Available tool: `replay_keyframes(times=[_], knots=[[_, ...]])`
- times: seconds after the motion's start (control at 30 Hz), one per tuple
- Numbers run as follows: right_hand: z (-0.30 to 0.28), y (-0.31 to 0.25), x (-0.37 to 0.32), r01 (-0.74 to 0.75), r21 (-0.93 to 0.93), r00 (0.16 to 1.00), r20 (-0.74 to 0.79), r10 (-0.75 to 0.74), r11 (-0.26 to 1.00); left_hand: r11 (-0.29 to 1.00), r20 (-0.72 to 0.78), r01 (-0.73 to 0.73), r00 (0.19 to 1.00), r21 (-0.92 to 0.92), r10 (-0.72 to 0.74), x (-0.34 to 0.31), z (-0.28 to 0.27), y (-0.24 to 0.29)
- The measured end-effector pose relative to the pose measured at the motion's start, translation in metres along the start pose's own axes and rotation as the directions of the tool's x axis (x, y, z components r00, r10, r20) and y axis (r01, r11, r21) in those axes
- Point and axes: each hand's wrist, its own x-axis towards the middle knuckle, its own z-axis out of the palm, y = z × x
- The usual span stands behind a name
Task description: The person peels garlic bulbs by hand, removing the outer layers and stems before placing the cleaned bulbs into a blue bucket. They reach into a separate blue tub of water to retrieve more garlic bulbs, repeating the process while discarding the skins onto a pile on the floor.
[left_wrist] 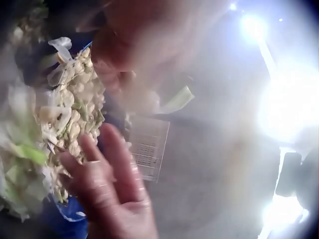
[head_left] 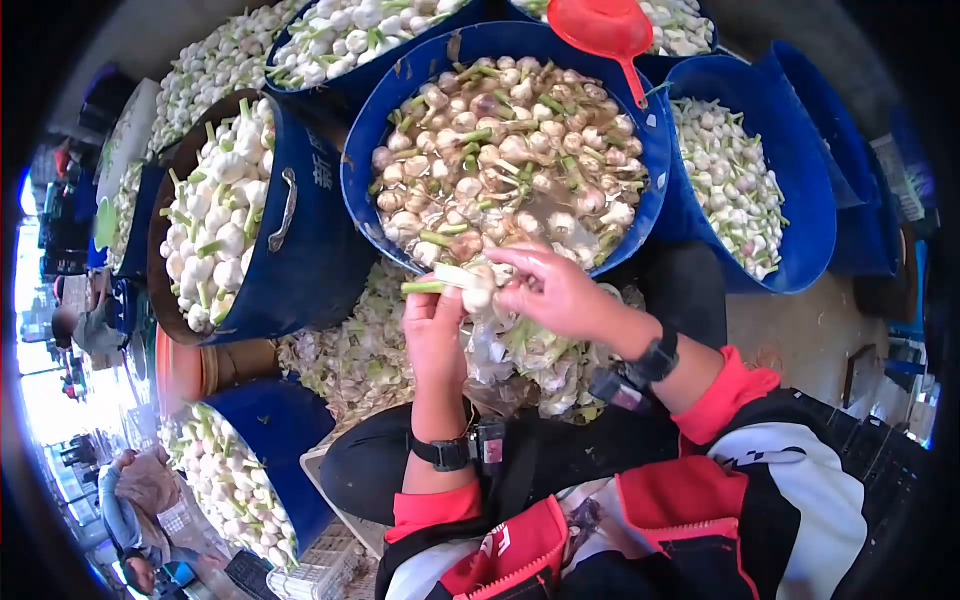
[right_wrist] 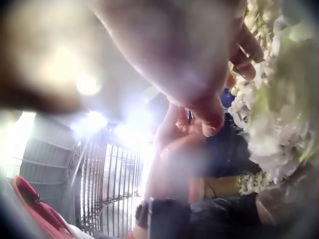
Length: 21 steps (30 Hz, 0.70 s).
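White and round, the green-stemmed garlic bulb (head_left: 481,289) near the big blue plastic tub (head_left: 352,172) probably peels cleanest if the left hand (head_left: 436,345), pinching its stem, stays steady while the right hand (head_left: 562,292), fingers spread, tugs gently.

Wet hand (left_wrist: 117,196) below green stem (left_wrist: 178,100); garlic bulbs (left_wrist: 85,94), crate (left_wrist: 149,149) behind (glare (left_wrist: 291,107) at right).

Garlic (head_left: 510,150) lies in water (head_left: 545,206) in the tub (head_left: 655,150), 1 ladle (head_left: 606,28) at its far rim. Peelings (head_left: 350,345) lie nearer; a bucket (head_left: 310,240) stands left, a basin (head_left: 800,180) right.
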Motion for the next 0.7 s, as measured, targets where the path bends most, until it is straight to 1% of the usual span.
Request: replay_keyframes(times=[0.07, 0.1, 0.13, 0.17, 0.2, 0.23, 0.27, 0.3, 0.33, 0.37, 0.4, 0.43, 0.47, 0.5, 0.53, 0.57, 0.6, 0.63, 0.67, 0.7], knots=[[-0.002, 0.008, 0.019, 0.132, 0.167, 0.988, 0.063, -0.144, 0.977, 1.0, 0.021, -0.007, 1.0, -0.027, 0.007, 0.002, -0.001, -0.001], [-0.001, 0.007, 0.021, 0.135, 0.171, 0.987, 0.059, -0.147, 0.976, 0.998, 0.038, -0.011, 0.999, -0.055, 0.013, 0.003, -0.003, -0.003], [0.0, 0.006, 0.023, 0.096, 0.146, 0.992, 0.067, -0.107, 0.985, 0.999, 0.051, -0.037, 0.998, 0.037, 0.035, 0.006, -0.012, -0.009], [0.001, 0.006, 0.023, 0.056, 0.12, 0.995, 0.076, -0.066, 0.991, 0.999, 0.049, -0.037, 0.998, 0.04, 0.035, 0.004, -0.011, -0.009], [0.002, 0.005, 0.021, 0.057, 0.122, 0.995, 0.078, -0.066, 0.991, 0.999, 0.025, -0.032, 0.999, 0.005, 0.032, 0.003, -0.009, -0.01], [0.005, 0.005, 0.015, 0.31, -0.056, 0.95, -0.011, -0.311, 0.949, 0.999, 0.002, -0.028, 1.0, -0.03, 0.028, 0.002, -0.008, -0.011], [0.007, 0.006, 0.009, 0.52, -0.248, 0.836, -0.05, -0.547, 0.817, 0.992, -0.04, 0.03, 0.999, -0.124, -0.035, 0.004, -0.011, -0.017], [0.009, 0.005, -0.001, 0.522, -0.243, 0.836, -0.046, -0.547, 0.818, 0.992, -0.047, 0.029, 0.998, -0.124, -0.035, 0.006, -0.012, -0.015], [0.011, 0.005, -0.015, 0.572, -0.298, 0.819, 0.145, -0.556, 0.765, 0.982, -0.11, 0.111, 0.986, -0.153, -0.128, 0.008, -0.014, -0.012], [0.01, 0.007, -0.027, 0.628, -0.339, 0.777, 0.329, -0.537, 0.701, 0.964, -0.166, 0.188, 0.961, -0.188, -0.22, 0.009, -0.014, -0.007], [0.008, 0.018, -0.036, 0.631, -0.339, 0.775, 0.331, -0.539, 0.698, 0.971, -0.165, 0.178, 0.965, -0.157, -0.203, 0.007, -0.012, -0.001], [0.008, 0.036, -0.043, 0.561, -0.417, 0.816, 0.423, -0.394, 0.715, 0.972, -0.164, 0.174, 0.966, -0.159, -0.2, 0.008, -0.013, 0.001], [0.008, 0.037, -0.044, 0.49, -0.499, 0.839, 0.492, -0.232, 0.715, 0.974, -0.198, 0.195, 0.956, -0.118, -0.216, 0.008, -0.014, 0.003], [0.007, 0.039, -0.045, 0.488, -0.502, 0.841, 0.489, -0.231, 0.714, 0.973, -0.232, 0.219, 0.945, -0.077, -0.231, 0.009, -0.015, 0.004], [0.007, 0.038, -0.045, 0.369, -0.495, 0.913, 0.35, -0.208, 0.786, 0.972, -0.23, 0.221, 0.945, -0.077, -0.233, 0.009, -0.013, 0.004], [0.005, 0.031, -0.043, 0.248, -0.466, 0.964, 0.208, -0.168, 0.849, 0.986, -0.238, 0.167, 0.958, 0.014, -0.159, 0.008, -0.011, 0.005], [0.005, 0.011, -0.035, 0.179, -0.449, 0.983, 0.113, -0.143, 0.875, 0.988, -0.24, 0.114, 0.967, 0.104, -0.086, 0.006, -0.009, 0.005], [0.009, 0.0, -0.026, 0.177, -0.448, 0.984, 0.113, -0.141, 0.876, 0.988, -0.24, 0.117, 0.967, 0.105, -0.088, 0.003, -0.006, 0.005], [0.012, -0.008, -0.016, 0.252, -0.354, 0.962, -0.014, -0.274, 0.901, 0.981, -0.232, 0.068, 0.972, 0.182, -0.025, 0.002, -0.002, 0.007], [0.013, -0.013, -0.008, 0.339, -0.267, 0.909, -0.155, -0.388, 0.902, 0.966, -0.216, 0.018, 0.976, 0.258, 0.04, 0.002, 0.0, 0.008]])
